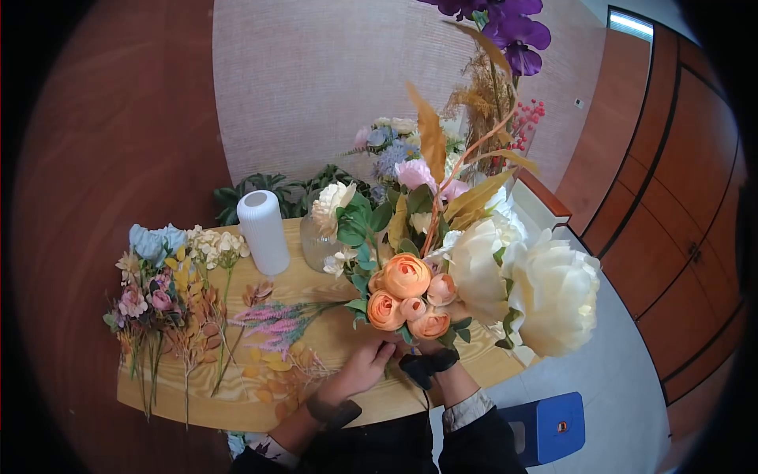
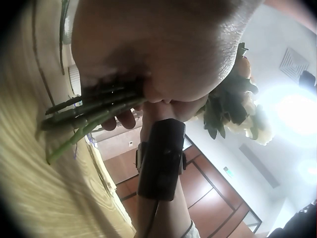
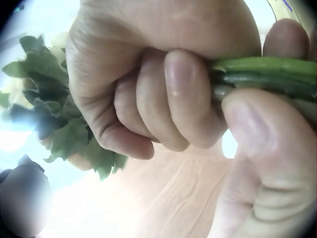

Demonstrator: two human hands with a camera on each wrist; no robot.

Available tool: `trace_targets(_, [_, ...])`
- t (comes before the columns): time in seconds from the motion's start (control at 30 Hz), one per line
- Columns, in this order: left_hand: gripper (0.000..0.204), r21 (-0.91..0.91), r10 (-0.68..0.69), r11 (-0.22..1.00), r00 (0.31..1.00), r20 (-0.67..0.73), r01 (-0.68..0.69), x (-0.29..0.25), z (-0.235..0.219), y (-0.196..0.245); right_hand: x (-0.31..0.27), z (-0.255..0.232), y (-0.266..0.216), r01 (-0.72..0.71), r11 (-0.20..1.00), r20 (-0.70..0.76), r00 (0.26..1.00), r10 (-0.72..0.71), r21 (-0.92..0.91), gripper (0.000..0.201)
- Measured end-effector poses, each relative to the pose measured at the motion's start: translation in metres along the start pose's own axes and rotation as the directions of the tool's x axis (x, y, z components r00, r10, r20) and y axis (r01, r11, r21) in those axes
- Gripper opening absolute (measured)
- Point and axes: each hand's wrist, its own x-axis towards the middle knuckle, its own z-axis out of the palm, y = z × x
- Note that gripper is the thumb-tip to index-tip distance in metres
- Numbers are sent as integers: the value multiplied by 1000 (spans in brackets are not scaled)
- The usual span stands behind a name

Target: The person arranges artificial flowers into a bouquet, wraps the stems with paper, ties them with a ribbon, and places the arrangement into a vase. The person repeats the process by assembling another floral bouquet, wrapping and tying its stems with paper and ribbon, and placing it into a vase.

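Observation:
A large artificial bouquet (image 1: 407, 276) leans over the table's front, with orange ranunculus, big cream blooms (image 1: 555, 304), green leaves and tall golden-brown foliage (image 1: 430, 134). Under the blossoms my right hand (image 3: 163, 94) curls its fingers round the gathered green stems (image 3: 277, 69). Farther down, my left hand (image 1: 365, 368) grips the same bundle, its thumb (image 3: 262, 144) lying along the stems in the right wrist view. Cut stem ends (image 2: 74, 119) stick out past the left palm, close over the wood. In the head view, flowers hide most of the right hand.
On the wooden table (image 1: 316, 347) stand a white ribbed vase (image 1: 264, 233) and a clear glass vase (image 1: 318, 249). Loose flower stems (image 1: 150, 347) lie at left, with pink sprigs (image 1: 272, 324) near the middle. More arrangements rise behind. A blue bin (image 1: 559, 426) is on the floor at right.

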Motion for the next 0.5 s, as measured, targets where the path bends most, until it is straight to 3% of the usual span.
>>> trace_targets(0.23, [18, 56, -13, 998, 999, 35, 11, -3, -3, 6, -11, -8, 4, 6, 1000, -15, 1000, -6, -17, 28])
trace_targets(0.33, [22, 81, -118, 990, 993, 6, 117, -7, -5, 18, -11, -8, 3, -1, 1000, -18, 1000, 1, -26, 28])
trace_targets(0.43, [29, 209, -108, 972, 994, -3, 106, -8, -17, 23, -15, -8, 7, -18, 999, -29, 999, 17, -28, 28])
trace_targets(0.5, [34, 488, -58, 871, 998, 10, 46, -11, -23, 19, -13, -9, 4, -38, 999, -37, 999, 37, -27, 28])
